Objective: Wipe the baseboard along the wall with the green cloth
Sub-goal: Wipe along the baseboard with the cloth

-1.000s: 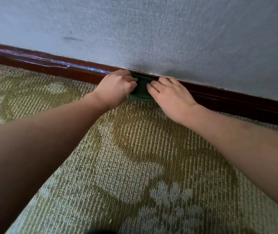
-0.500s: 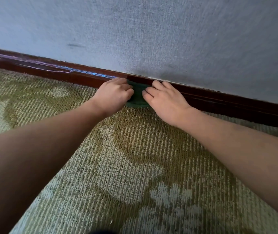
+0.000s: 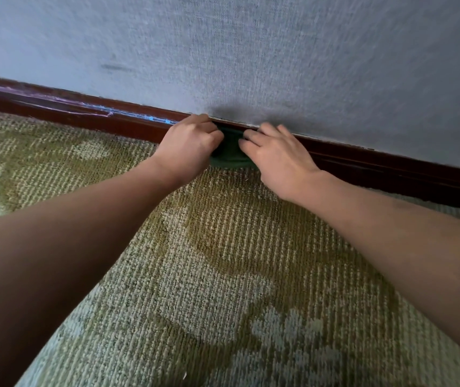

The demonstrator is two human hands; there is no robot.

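At the far left, a dark reddish-brown wooden baseboard (image 3: 41, 108) runs along the foot of a pale grey-blue textured wall (image 3: 279, 51) and slopes down toward the right. Thin blue and purple streaks (image 3: 128, 114) lie along its upper face, ending just left of the hands. A short dark scuff mark (image 3: 114, 67) shows on the wall above them. Below the baseboard spreads a looped olive-green carpet with a pale floral pattern (image 3: 223, 261).

The bare left forearm reaches in from the lower left. The left hand (image 3: 188, 148) is at the baseboard with its fingers curled in, knuckles toward the wall, gripping the left edge of the small, bunched dark green cloth (image 3: 230, 156). The green cloth sits between the two hands, pressed against the face of the baseboard, with its lower edge down on the carpet. Most of it is hidden by the hands.

Just right of it, the right hand (image 3: 279, 160) lies flat with its fingers nearly straight. The fingertips (image 3: 247, 141) rest on the right side of the cloth, and the outer fingers lie along the top of the baseboard where it meets the wall. The bare right forearm leads away to the lower right, and the baseboard runs on past it to the right edge.
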